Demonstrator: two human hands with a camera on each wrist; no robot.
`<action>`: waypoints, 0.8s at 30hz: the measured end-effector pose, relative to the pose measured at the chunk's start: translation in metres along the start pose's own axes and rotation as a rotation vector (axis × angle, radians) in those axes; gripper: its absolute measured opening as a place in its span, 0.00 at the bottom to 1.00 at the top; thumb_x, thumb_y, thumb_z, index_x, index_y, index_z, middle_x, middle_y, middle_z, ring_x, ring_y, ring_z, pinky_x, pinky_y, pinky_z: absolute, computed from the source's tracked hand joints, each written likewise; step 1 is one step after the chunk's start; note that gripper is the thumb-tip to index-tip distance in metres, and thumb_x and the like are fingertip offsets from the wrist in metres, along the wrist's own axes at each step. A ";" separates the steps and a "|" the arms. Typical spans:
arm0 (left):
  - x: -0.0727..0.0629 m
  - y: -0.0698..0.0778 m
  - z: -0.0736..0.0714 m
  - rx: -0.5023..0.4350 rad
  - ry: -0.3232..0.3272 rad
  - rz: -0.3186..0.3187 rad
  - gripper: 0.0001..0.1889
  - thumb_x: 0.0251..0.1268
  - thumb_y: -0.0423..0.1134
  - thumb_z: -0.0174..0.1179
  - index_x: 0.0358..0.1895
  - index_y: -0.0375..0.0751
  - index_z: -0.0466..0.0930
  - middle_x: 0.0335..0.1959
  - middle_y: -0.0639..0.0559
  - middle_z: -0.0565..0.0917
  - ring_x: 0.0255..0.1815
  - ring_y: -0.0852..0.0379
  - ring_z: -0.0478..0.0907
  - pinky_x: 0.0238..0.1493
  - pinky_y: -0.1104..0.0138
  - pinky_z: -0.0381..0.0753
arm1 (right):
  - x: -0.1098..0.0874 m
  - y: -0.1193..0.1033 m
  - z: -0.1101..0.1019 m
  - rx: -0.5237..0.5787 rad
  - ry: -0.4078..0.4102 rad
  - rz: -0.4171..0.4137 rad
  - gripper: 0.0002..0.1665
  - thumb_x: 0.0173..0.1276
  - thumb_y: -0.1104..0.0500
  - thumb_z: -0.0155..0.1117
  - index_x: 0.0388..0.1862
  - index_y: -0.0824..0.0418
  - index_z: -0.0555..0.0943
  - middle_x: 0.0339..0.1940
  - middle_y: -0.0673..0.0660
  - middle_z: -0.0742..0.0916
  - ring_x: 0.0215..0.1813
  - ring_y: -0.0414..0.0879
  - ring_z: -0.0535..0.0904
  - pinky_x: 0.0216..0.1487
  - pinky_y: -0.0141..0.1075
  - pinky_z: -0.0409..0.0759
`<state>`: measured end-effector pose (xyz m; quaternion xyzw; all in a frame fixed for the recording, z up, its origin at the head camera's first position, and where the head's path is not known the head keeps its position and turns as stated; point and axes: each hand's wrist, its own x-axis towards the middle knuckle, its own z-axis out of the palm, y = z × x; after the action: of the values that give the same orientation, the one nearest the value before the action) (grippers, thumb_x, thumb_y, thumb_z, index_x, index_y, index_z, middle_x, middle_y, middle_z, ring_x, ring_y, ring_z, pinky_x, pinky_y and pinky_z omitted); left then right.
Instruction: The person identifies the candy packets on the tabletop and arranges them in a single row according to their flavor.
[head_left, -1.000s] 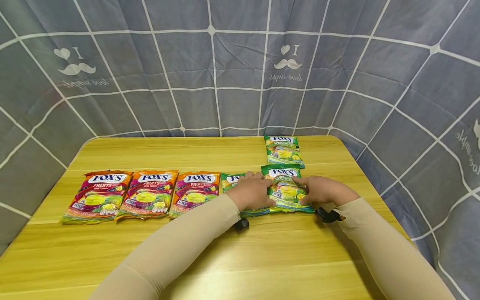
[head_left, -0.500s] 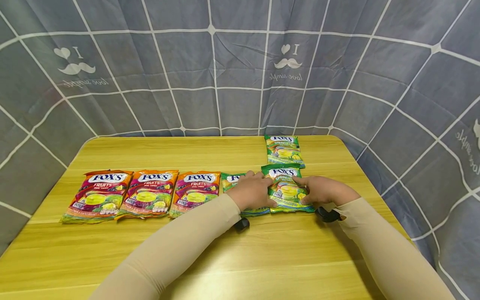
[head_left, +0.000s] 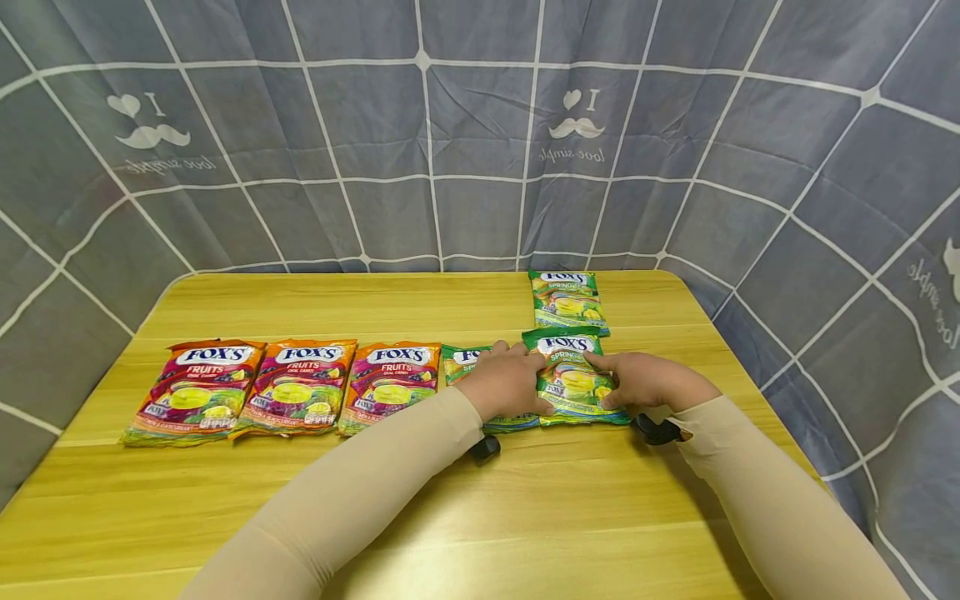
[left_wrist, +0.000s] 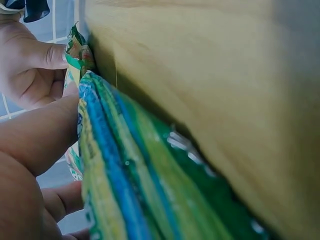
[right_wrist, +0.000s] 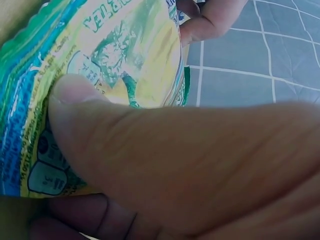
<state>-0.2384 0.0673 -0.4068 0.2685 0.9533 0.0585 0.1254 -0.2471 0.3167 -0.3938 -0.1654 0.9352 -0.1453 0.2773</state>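
Two green Fox's candy bags lie side by side at the right end of a row in the head view. My left hand (head_left: 504, 379) rests with spread fingers over the left green candy bag (head_left: 459, 365), hiding much of it; its thumb reaches the lower left edge of the right green candy bag (head_left: 573, 383). My right hand (head_left: 651, 382) holds that right bag by its right side. In the right wrist view the thumb (right_wrist: 80, 100) lies on the bag's printed front, with curled fingers below its edge. The left wrist view shows a striped green bag (left_wrist: 135, 165) close up beside the left fingers.
Another green candy bag (head_left: 568, 304) lies behind the right one, near the table's far edge. Three red-and-orange Fox's candy bags, the middle one (head_left: 296, 387) among them, continue the row leftward. A grey checked curtain (head_left: 480, 125) surrounds the wooden table (head_left: 465, 517).
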 end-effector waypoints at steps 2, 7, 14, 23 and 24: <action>0.000 0.000 0.000 0.005 -0.002 0.000 0.44 0.66 0.70 0.65 0.81 0.58 0.66 0.78 0.50 0.71 0.70 0.44 0.68 0.71 0.46 0.72 | -0.001 0.000 0.000 -0.025 0.005 -0.009 0.53 0.72 0.56 0.73 0.87 0.60 0.55 0.41 0.60 0.89 0.28 0.43 0.80 0.48 0.40 0.81; 0.000 0.000 0.001 0.021 0.003 0.007 0.43 0.66 0.70 0.64 0.80 0.57 0.67 0.77 0.49 0.73 0.69 0.44 0.69 0.70 0.46 0.72 | -0.002 0.000 -0.001 -0.046 0.006 -0.025 0.53 0.72 0.55 0.73 0.87 0.62 0.55 0.39 0.58 0.88 0.30 0.43 0.80 0.49 0.41 0.81; 0.000 0.001 0.002 0.041 0.010 0.004 0.44 0.66 0.71 0.64 0.81 0.57 0.67 0.77 0.49 0.73 0.70 0.44 0.69 0.71 0.46 0.72 | -0.003 -0.001 0.001 0.032 -0.031 0.002 0.53 0.75 0.56 0.71 0.88 0.59 0.51 0.40 0.58 0.88 0.28 0.44 0.82 0.40 0.37 0.82; -0.001 0.002 0.001 0.051 0.021 0.002 0.44 0.65 0.71 0.65 0.81 0.57 0.67 0.77 0.49 0.73 0.70 0.43 0.70 0.70 0.46 0.74 | -0.005 -0.001 0.001 0.065 -0.038 0.014 0.55 0.73 0.56 0.72 0.88 0.59 0.50 0.46 0.61 0.87 0.31 0.45 0.83 0.38 0.37 0.84; -0.001 0.002 0.001 0.053 0.022 0.000 0.44 0.65 0.71 0.65 0.80 0.57 0.67 0.76 0.49 0.73 0.70 0.43 0.70 0.70 0.46 0.74 | -0.005 -0.002 0.001 0.061 -0.037 0.013 0.55 0.73 0.56 0.72 0.88 0.59 0.50 0.45 0.61 0.87 0.30 0.45 0.83 0.38 0.37 0.84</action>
<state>-0.2362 0.0685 -0.4067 0.2712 0.9558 0.0360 0.1076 -0.2424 0.3170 -0.3915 -0.1535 0.9260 -0.1689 0.3006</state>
